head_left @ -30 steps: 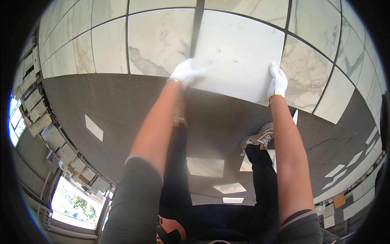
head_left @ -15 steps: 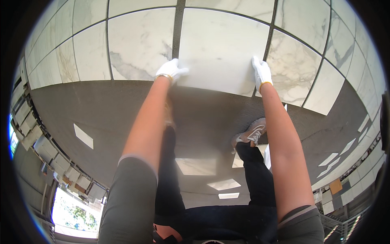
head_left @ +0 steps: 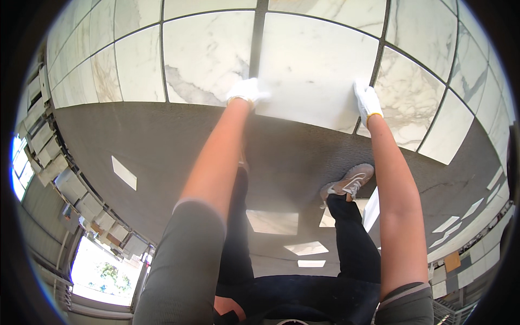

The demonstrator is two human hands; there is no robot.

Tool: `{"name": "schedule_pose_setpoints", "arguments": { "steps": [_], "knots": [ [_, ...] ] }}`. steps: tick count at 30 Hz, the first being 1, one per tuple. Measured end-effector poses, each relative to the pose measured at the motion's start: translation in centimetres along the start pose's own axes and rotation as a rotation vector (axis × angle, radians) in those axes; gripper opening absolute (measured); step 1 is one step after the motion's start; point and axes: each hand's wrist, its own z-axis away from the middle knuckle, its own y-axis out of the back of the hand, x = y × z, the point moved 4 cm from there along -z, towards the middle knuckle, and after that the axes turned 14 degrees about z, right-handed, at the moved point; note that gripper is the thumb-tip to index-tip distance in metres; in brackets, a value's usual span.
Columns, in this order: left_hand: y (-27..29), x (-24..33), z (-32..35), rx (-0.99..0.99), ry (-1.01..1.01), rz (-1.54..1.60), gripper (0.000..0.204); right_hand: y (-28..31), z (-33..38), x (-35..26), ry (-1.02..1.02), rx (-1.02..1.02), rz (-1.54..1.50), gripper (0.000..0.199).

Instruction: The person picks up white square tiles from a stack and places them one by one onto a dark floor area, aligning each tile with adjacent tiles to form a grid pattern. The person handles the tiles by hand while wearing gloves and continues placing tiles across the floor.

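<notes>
A large white marble slab (head_left: 319,54) with faint grey specks lies flat in a row of similar slabs. A gap runs along its left side, wider than the dark gap on its right. My left hand (head_left: 245,92), in a white glove, is closed at its near left corner; the fingertips there are smeared by motion. At the near right edge, my gloved right hand (head_left: 368,103) grips the slab, fingers pointing away from me along the edge. Both forearms reach forward, wide apart.
Veined slabs flank it, one on the left (head_left: 206,54) and one on the right (head_left: 406,97). Dark grey floor (head_left: 292,173) spreads around my shoes (head_left: 352,181). Pale slab pieces (head_left: 272,222) lie behind. More slabs (head_left: 76,184) line the far left side near a bright opening (head_left: 105,271).
The whole view has shifted, so slabs and hands appear slightly further right and lower. Both hands stay at the same slab's near edges; the left hand still looks blurred.
</notes>
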Motion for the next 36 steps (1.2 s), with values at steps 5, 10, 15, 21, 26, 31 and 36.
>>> {"name": "schedule_pose_setpoints", "arguments": {
  "steps": [5, 10, 15, 21, 26, 31, 36],
  "knots": [
    [0.1, 0.5, 0.7, 0.021, -0.007, -0.006, 0.06, 0.2, 0.1, -0.1, -0.025, -0.03, -0.036, 0.066],
    [0.9, -1.8, 2.4, 0.369, -0.049, 0.157, 0.049, -0.9, 0.1, -1.0, 0.048, -0.063, 0.061, 0.067],
    [-1.8, -6.0, 5.6, 0.439, 0.174, 0.514, 0.038, -0.1, 0.2, -0.5, -0.027, 0.055, 0.012, 0.068],
    [-5.3, -5.6, 5.3, 0.391, -0.017, 0.551, 0.055, 2.2, 1.0, -2.6, 0.03, 0.099, 0.466, 0.061],
    [-0.1, -2.7, 2.9, 0.598, -0.121, 0.461, 0.055, 4.8, 3.2, -6.9, 0.262, 0.087, 0.778, 0.048],
    [6.2, 4.0, -1.2, 0.613, -0.319, 0.496, 0.056, 10.6, 0.9, -8.3, 0.319, 0.307, 0.106, 0.032],
    [9.8, 8.5, -5.1, 0.517, -0.266, 0.428, 0.061, 8.9, -6.0, -9.5, 0.182, 0.026, -0.282, 0.057]
  ]
}}
